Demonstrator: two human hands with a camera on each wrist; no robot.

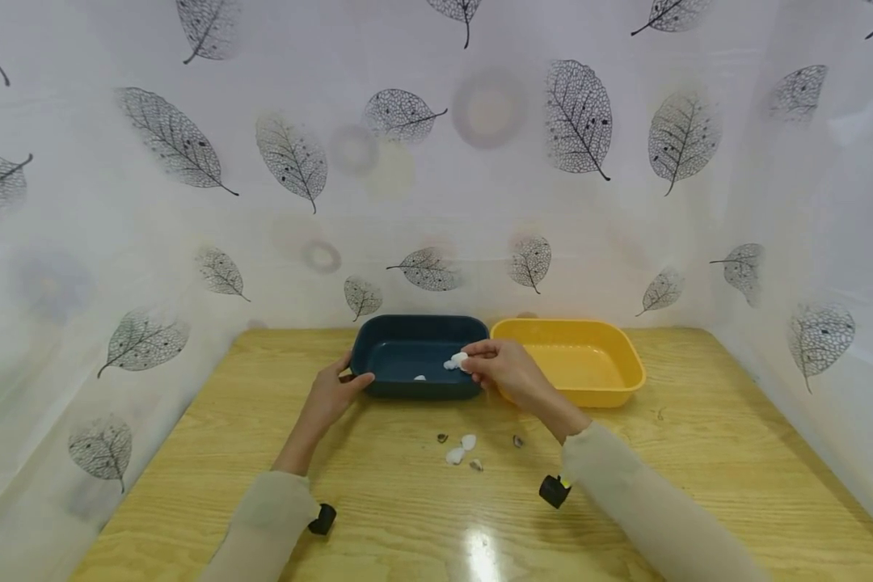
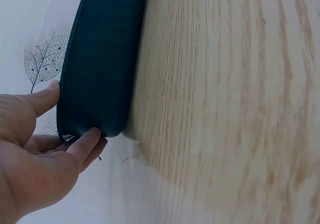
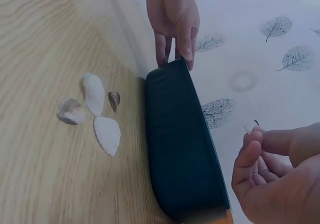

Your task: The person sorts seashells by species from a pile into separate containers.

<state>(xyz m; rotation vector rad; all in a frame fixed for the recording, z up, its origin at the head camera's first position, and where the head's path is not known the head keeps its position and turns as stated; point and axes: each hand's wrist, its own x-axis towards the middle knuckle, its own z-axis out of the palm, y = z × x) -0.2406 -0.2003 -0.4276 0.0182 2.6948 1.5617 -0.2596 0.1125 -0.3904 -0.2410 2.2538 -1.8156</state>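
Note:
My left hand (image 1: 329, 396) holds the left end of a dark blue plastic basin (image 1: 422, 390), thumb at the rim and fingers round the corner; the left wrist view shows this grip on the basin (image 2: 97, 74) up close. Over the basin's right side, my right hand (image 1: 509, 373) pinches a white seashell (image 1: 461, 360) between thumb and fingertips. Most of that shell is hidden by the fingers in the right wrist view. Inside the basin, near the front wall, a small white piece (image 1: 419, 377) shows.
A yellow basin (image 1: 604, 396) stands right of the blue one. Before them on the wooden table (image 1: 698, 485) lie two white shells (image 3: 94, 91), a greyish shell (image 3: 70, 111) and small dark shells (image 1: 518, 441). Leaf-printed sheeting (image 1: 422, 186) surrounds the table's back and sides.

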